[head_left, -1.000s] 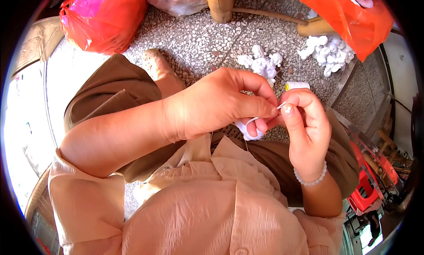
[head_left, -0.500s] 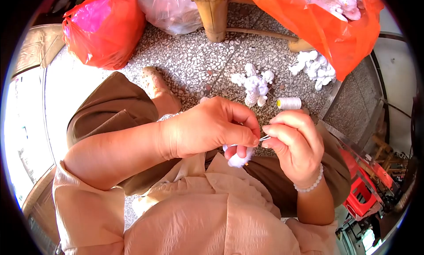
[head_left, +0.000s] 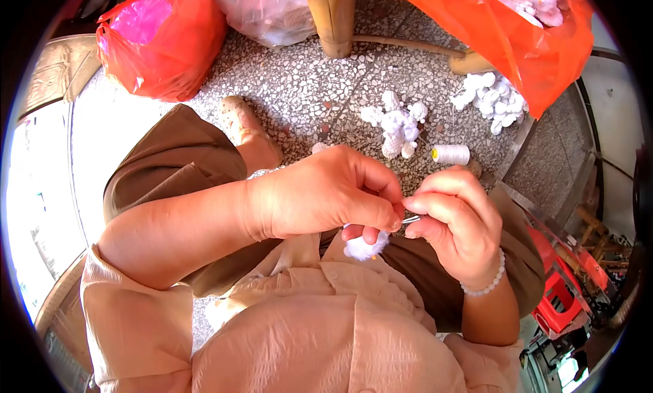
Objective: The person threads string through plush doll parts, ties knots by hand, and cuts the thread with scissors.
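Note:
My left hand (head_left: 333, 195) is closed, its thumb and fingers pinched together. A small white fluffy piece (head_left: 366, 247) pokes out below its curled fingers. Opposite, my right hand (head_left: 456, 223) pinches a thin silver metal tool (head_left: 411, 219), whose kind I cannot make out. The tool bridges the short gap between both sets of fingertips, and its far end is hidden behind the left thumb. Beyond the hands, a spool of white thread (head_left: 451, 154) lies on its side on the floor. Beside it is a white crocheted piece (head_left: 396, 124) with several rounded lobes.
An orange plastic bag (head_left: 503, 53) holding white pieces is at the upper right, above a pile of white pieces (head_left: 491, 100). A red bag (head_left: 163, 53), a clear bag (head_left: 269, 15) and a wooden leg (head_left: 329, 25) stand at the back. A red stool (head_left: 561, 301) is at right.
Both hands keep their pinched grips. The fluffy piece sits slightly further left and the metal tool has tilted a little. The floor view has shifted slightly up and right.

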{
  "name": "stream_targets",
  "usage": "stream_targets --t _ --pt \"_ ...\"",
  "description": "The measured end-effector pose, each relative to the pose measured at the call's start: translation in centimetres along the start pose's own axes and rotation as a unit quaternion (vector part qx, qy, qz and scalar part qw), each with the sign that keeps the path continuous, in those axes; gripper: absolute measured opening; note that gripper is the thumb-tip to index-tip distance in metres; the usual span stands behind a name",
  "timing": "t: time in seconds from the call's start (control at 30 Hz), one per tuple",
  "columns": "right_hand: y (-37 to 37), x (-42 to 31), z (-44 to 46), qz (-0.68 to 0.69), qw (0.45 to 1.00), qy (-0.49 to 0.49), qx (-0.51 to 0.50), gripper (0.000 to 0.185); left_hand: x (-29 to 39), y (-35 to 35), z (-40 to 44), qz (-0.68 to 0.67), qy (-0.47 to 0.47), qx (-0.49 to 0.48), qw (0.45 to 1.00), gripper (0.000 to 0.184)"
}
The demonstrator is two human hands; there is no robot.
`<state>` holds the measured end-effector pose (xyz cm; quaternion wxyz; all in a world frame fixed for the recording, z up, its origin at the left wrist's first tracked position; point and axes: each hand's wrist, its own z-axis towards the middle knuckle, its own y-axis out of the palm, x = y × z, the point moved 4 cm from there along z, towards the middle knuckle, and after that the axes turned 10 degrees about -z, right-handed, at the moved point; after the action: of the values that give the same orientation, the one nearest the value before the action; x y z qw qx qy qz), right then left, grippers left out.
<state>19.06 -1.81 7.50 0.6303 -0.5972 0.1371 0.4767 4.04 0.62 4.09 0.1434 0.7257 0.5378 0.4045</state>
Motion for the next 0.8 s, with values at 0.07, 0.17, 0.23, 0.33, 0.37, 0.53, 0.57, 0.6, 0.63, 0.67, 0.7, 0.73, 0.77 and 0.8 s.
stream_targets --t 0.07,0.17,0.23,0.33,0.37,0.53,0.57,0.6,0.63,0.67,0.7,0.73,0.77,0.8 --pt "-0.03 -0.01 -0.08 0.008 1.000 -0.001 -0.005 0.026 -0.03 0.03 -0.05 -0.002 0.001 -0.005 1.000 0.013" --pt "0.07 -0.06 -0.06 0.015 1.000 -0.011 -0.006 0.025 -0.02 0.14 -0.06 0.001 -0.013 -0.013 1.000 0.014" --pt "0.08 -0.02 -0.12 0.020 1.000 -0.020 -0.007 0.024 -0.04 0.05 -0.09 0.018 -0.017 -0.037 0.999 0.011" --pt "0.10 -0.06 -0.11 0.027 0.999 -0.028 -0.008 0.022 -0.24 0.00 -0.08 0.023 -0.024 -0.056 0.998 0.009" --pt "0.10 -0.09 -0.11 0.029 0.999 -0.030 -0.009 0.022 -0.33 0.01 -0.08 0.021 -0.026 -0.059 0.998 0.009" --pt "0.05 0.03 -0.28 0.047 0.998 0.013 -0.036 0.018 -0.19 0.28 -0.09 -0.004 -0.009 -0.040 0.999 0.011" --pt "0.05 0.12 -0.33 0.050 0.997 0.031 -0.048 0.018 -0.06 0.33 -0.12 -0.011 0.001 -0.027 1.000 0.012" --pt "0.03 0.18 -0.30 0.050 0.997 0.034 -0.040 0.018 -0.06 0.25 -0.13 -0.004 0.002 -0.022 1.000 0.012" --pt "0.04 0.29 -0.21 0.051 0.997 0.038 -0.033 0.018 -0.03 0.14 -0.13 0.002 0.003 -0.017 1.000 0.012" --pt "0.00 0.35 -0.16 0.051 0.998 0.041 -0.026 0.019 -0.01 0.06 -0.14 0.008 0.004 -0.012 1.000 0.011" --pt "-0.20 0.22 -0.16 0.033 0.998 0.043 -0.020 0.020 -0.03 0.02 -0.12 0.005 0.007 -0.013 1.000 0.011" --pt "-0.52 -0.04 -0.14 0.015 0.999 0.046 -0.015 0.021 -0.09 -0.03 -0.10 0.001 0.009 -0.014 1.000 0.011" --pt "-0.74 -0.16 -0.13 -0.002 0.999 0.048 -0.010 0.022 -0.14 -0.07 -0.07 -0.002 0.011 -0.016 1.000 0.011" --pt "-0.75 -0.18 -0.06 -0.031 0.999 -0.027 0.019 0.024 -0.25 -0.10 -0.04 -0.012 0.006 -0.019 1.000 0.011"
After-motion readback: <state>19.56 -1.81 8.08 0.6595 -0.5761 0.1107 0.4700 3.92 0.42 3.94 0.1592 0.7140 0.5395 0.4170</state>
